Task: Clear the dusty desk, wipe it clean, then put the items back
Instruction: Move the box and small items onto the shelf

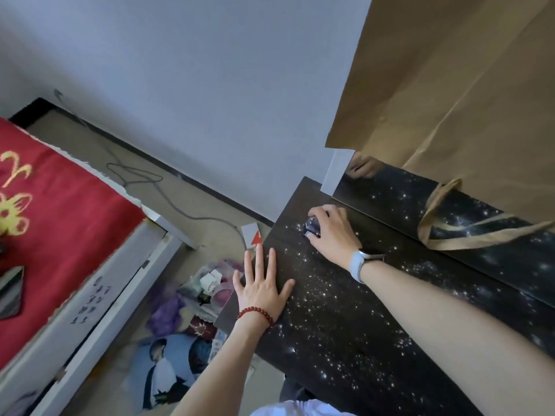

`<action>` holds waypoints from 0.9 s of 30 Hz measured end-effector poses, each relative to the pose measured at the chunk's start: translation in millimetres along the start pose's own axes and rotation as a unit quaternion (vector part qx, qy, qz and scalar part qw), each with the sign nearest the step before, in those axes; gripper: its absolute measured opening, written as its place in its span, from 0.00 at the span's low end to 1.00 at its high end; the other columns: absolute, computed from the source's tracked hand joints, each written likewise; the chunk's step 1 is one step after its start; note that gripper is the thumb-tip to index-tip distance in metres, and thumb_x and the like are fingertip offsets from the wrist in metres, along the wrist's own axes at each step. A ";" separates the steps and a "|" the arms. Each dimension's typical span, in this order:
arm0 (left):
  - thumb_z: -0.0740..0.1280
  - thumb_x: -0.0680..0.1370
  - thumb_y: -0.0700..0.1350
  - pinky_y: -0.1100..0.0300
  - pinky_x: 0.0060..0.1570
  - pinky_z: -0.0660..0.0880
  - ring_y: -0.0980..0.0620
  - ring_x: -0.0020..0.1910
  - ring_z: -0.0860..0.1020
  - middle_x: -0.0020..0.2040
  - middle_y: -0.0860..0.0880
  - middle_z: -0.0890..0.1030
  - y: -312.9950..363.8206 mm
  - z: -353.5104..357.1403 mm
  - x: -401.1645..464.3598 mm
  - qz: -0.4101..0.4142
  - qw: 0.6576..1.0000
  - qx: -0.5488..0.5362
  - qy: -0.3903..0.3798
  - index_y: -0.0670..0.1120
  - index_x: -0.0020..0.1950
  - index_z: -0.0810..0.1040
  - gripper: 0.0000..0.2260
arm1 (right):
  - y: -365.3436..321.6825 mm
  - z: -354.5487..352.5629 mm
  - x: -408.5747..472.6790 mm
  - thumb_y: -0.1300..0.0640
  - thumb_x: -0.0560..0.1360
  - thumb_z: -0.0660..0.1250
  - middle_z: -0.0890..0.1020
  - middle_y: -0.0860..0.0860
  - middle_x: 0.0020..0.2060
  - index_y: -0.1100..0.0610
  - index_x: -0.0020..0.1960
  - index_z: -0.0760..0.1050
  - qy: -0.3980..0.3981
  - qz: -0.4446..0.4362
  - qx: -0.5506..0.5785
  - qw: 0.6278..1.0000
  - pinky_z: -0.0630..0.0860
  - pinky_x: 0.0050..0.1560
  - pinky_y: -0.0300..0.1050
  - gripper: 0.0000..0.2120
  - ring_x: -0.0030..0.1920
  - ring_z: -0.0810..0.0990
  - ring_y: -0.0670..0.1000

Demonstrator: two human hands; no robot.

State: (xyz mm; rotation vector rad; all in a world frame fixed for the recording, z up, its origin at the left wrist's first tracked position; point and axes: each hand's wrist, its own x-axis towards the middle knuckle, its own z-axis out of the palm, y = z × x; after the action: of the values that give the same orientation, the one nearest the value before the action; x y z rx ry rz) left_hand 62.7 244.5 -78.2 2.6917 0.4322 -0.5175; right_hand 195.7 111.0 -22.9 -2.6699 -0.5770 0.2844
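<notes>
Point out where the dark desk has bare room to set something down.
Free: the dusty black desk top between the flat left hand and the right forearm, toward the near edge. Crowded: the far side under the brown paper bag, and the corner where the right hand covers a small dark object.

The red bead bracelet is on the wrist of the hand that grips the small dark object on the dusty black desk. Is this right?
Not quite. The head view shows the red bead bracelet on the left hand, which lies flat and open at the edge of the dusty black desk. The right hand, which wears a pale watch band, grips the small dark object.
</notes>
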 end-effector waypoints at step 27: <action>0.60 0.77 0.50 0.50 0.70 0.56 0.46 0.73 0.55 0.75 0.45 0.56 512.6 155.1 -276.4 0.507 0.850 -0.130 -0.061 0.47 0.74 0.49 0.31 | 284.8 -142.7 -575.2 0.57 0.66 0.75 0.70 0.40 0.47 0.56 0.59 0.71 0.380 0.423 0.196 0.799 0.69 0.60 0.46 0.24 0.57 0.71 0.52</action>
State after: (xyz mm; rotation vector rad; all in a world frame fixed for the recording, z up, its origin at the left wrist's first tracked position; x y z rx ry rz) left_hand -43.7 -334.8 49.0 2.1793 -0.8685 -0.2599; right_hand -179.1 -424.0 52.2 -2.1686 0.8500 -0.4015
